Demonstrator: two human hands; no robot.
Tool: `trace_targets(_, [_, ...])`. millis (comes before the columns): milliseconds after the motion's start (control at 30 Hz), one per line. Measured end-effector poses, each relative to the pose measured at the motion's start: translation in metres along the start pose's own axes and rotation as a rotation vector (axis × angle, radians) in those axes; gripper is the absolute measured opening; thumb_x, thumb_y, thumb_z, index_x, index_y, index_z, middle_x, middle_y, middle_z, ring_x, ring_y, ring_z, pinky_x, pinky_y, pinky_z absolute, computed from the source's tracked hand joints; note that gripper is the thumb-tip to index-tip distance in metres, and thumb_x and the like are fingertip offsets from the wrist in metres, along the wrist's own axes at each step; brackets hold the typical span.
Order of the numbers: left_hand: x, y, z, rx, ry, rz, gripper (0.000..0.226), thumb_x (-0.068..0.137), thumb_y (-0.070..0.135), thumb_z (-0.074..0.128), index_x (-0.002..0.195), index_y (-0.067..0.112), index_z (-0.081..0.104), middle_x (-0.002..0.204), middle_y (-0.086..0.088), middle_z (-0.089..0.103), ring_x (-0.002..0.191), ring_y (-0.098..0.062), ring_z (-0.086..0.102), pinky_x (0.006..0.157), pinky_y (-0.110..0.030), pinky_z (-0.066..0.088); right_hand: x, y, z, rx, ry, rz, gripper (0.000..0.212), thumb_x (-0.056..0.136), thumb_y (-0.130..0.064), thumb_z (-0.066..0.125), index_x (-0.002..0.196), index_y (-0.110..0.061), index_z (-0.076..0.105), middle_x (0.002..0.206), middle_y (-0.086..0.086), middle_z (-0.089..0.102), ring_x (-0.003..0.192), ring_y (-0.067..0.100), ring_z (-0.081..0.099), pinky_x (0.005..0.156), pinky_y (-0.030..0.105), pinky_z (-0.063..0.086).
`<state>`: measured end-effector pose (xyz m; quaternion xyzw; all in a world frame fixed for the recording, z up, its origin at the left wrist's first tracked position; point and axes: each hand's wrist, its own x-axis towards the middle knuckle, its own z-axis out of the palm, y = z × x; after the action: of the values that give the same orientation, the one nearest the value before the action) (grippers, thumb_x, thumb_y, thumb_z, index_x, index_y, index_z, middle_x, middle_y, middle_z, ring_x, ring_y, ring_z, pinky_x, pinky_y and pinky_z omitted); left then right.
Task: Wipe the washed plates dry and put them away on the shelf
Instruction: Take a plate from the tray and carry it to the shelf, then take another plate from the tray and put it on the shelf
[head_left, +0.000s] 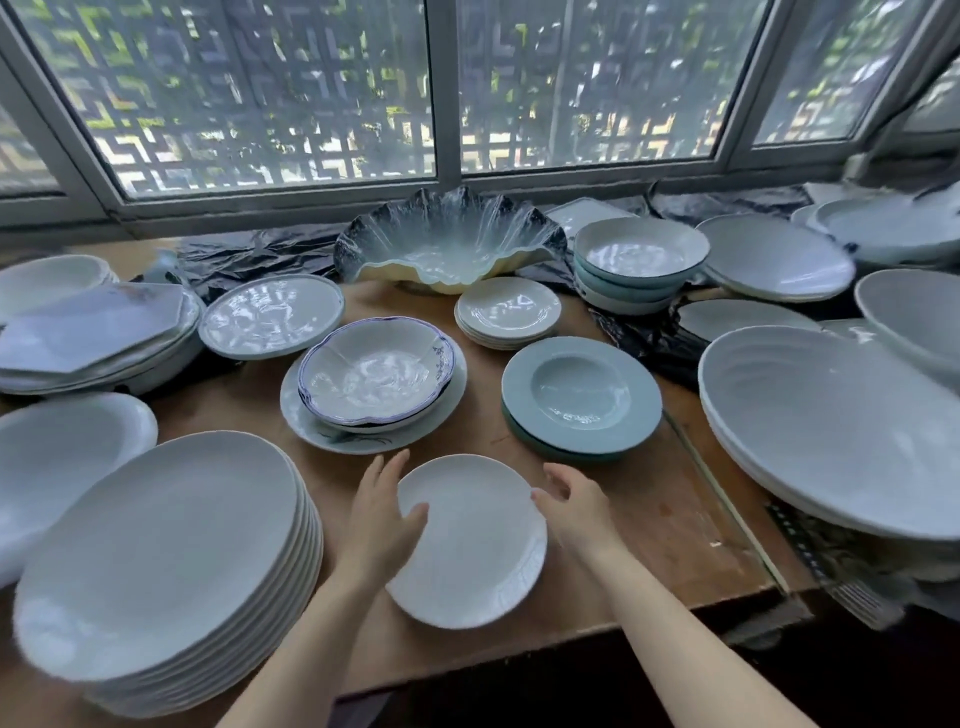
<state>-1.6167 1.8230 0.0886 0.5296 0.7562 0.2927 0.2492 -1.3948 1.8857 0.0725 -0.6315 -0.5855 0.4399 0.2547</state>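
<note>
A small white plate (467, 545) sits low over the front middle of the wooden table (649, 509). My left hand (379, 519) holds its left rim, with the thumb lying on the plate's top face and the fingers running along the outer edge. My right hand (576, 509) curls round the right rim, thumb at the edge. I cannot tell whether the plate rests on the wood or hangs just above it. No cloth is in view.
A tall stack of white plates (166, 561) stands at the front left. Behind the plate are a blue-rimmed bowl (374, 379), teal plates (582, 395), small plates (509, 312) and a shell-shaped dish (447, 244). Large white bowls (831, 441) crowd the right, below the window.
</note>
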Motion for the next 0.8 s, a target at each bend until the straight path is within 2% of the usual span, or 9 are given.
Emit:
trace_targets(167, [-0.006, 0.043, -0.017, -0.141, -0.117, 0.202, 0.070, 0.086, 0.012, 0.064, 0.148, 0.017, 0.033, 0.153, 0.002, 0.037, 0.139, -0.011, 0.032, 0.109, -0.022, 0.023, -0.047, -0.034, -0.035, 0.119, 0.169, -0.087, 0.041, 0.090, -0.021, 0.064, 0.130, -0.018, 0.058, 0.123, -0.005, 0.062, 0.111, 0.006, 0.054, 0.094, 0.023, 0.043])
trace_targets(300, [-0.033, 0.079, -0.020, -0.282, -0.274, 0.328, 0.066, 0.089, 0.010, 0.061, 0.147, 0.024, 0.035, 0.147, 0.010, 0.042, 0.135, -0.009, 0.039, 0.111, -0.032, 0.032, -0.107, -0.045, -0.067, 0.127, 0.340, -0.156, 0.032, 0.090, -0.022, 0.064, 0.122, -0.024, 0.062, 0.106, -0.019, 0.065, 0.101, -0.006, 0.058, 0.082, 0.009, 0.043])
trace_targets(367, [-0.053, 0.101, -0.015, -0.486, -0.425, 0.374, 0.061, 0.090, 0.001, 0.060, 0.141, 0.025, 0.039, 0.139, 0.006, 0.049, 0.131, -0.010, 0.044, 0.107, -0.032, 0.038, -0.141, -0.045, -0.084, 0.136, 0.410, -0.175, 0.031, 0.090, -0.018, 0.064, 0.120, -0.025, 0.063, 0.105, -0.017, 0.067, 0.100, -0.008, 0.059, 0.086, 0.010, 0.046])
trace_targets(433, [-0.078, 0.125, -0.008, -0.660, -0.577, 0.399, 0.057, 0.090, -0.005, 0.059, 0.133, 0.028, 0.043, 0.129, 0.005, 0.056, 0.121, -0.008, 0.052, 0.093, -0.020, 0.047, -0.180, -0.039, -0.103, 0.151, 0.479, -0.176, 0.030, 0.091, -0.015, 0.063, 0.119, -0.025, 0.062, 0.106, -0.014, 0.068, 0.100, -0.005, 0.061, 0.089, 0.013, 0.048])
trace_targets(500, [-0.104, 0.151, 0.003, -0.738, -0.700, 0.407, 0.052, 0.091, -0.004, 0.057, 0.129, 0.030, 0.046, 0.122, 0.006, 0.061, 0.112, -0.004, 0.057, 0.083, -0.015, 0.049, -0.224, -0.029, -0.124, 0.176, 0.561, -0.150, 0.026, 0.091, -0.016, 0.063, 0.112, -0.031, 0.062, 0.101, -0.011, 0.071, 0.098, -0.001, 0.064, 0.085, 0.015, 0.049])
trace_targets(600, [-0.144, 0.192, 0.021, -0.763, -0.900, 0.385, 0.046, 0.092, 0.003, 0.059, 0.129, 0.030, 0.051, 0.114, 0.005, 0.069, 0.102, -0.006, 0.065, 0.081, -0.020, 0.051, -0.296, -0.014, -0.151, 0.202, 0.722, -0.103, 0.026, 0.091, -0.014, 0.061, 0.106, -0.035, 0.063, 0.095, -0.008, 0.074, 0.094, 0.005, 0.068, 0.086, 0.023, 0.051])
trace_targets(667, [-0.176, 0.218, 0.034, -0.752, -1.009, 0.407, 0.045, 0.092, 0.003, 0.060, 0.129, 0.027, 0.053, 0.111, 0.003, 0.070, 0.096, -0.006, 0.067, 0.080, -0.020, 0.052, -0.344, -0.004, -0.164, 0.197, 0.842, -0.078, 0.030, 0.091, -0.009, 0.058, 0.105, -0.035, 0.064, 0.094, -0.010, 0.075, 0.092, 0.006, 0.069, 0.081, 0.022, 0.052])
trace_targets(800, [-0.254, 0.255, 0.057, -0.721, -1.245, 0.483, 0.042, 0.089, 0.004, 0.062, 0.122, 0.031, 0.059, 0.114, 0.003, 0.071, 0.104, -0.011, 0.065, 0.092, -0.031, 0.047, -0.442, 0.016, -0.175, 0.223, 1.066, -0.010, 0.031, 0.091, -0.010, 0.058, 0.104, -0.037, 0.065, 0.095, -0.014, 0.074, 0.092, 0.003, 0.068, 0.080, 0.022, 0.050])
